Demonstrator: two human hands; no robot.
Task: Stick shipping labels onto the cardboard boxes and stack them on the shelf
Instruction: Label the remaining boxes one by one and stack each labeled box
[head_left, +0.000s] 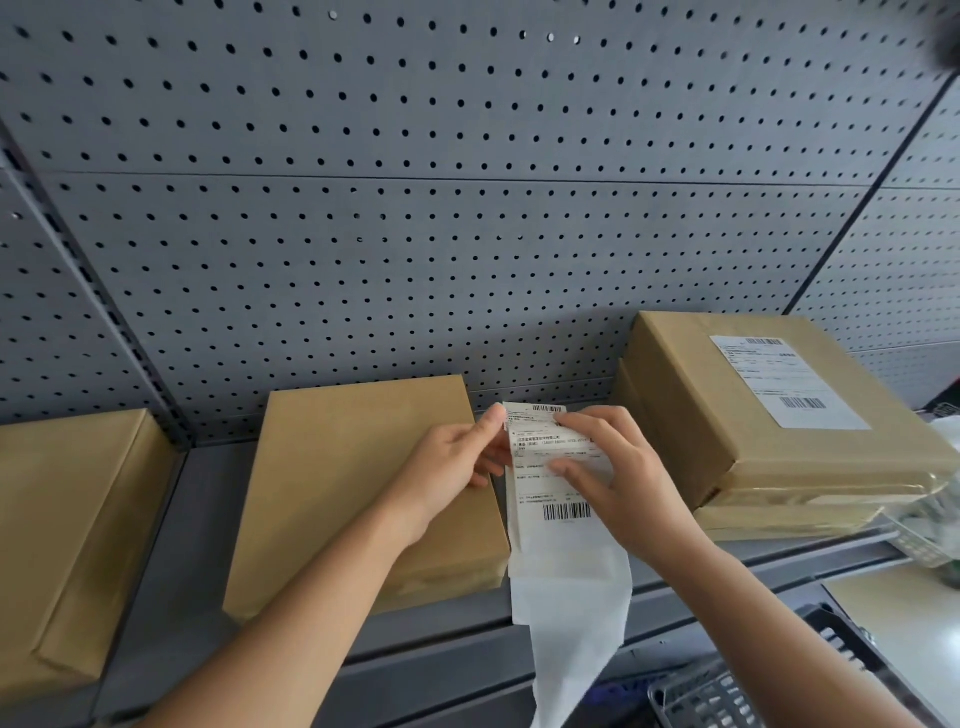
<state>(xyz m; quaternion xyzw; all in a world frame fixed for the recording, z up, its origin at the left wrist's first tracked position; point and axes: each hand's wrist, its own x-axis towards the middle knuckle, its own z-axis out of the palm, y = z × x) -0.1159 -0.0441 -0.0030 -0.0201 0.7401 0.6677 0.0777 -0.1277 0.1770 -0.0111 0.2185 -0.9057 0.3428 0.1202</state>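
1. The left hand (457, 457) pinches the upper left edge of the shipping label (558, 483), thumb on the printed face and the other fingers behind the sheet.
2. The right hand (618, 467) holds the label's right side; its fingers (576, 467) lie loosely spread across the print, the thumb tip near the top barcode.
3. The label hangs upright between both hands, and a white backing strip (569, 639) trails down below the fingers (it reaches the bottom of the view).
4. Just behind and left of the left fingers lies an unlabelled cardboard box (358, 483) on the grey shelf (197, 530).
5. Right of the right fingers, apart from them, sits a stack of boxes (753, 431), the top one bearing a label.
6. Another box (67, 530) lies far left.
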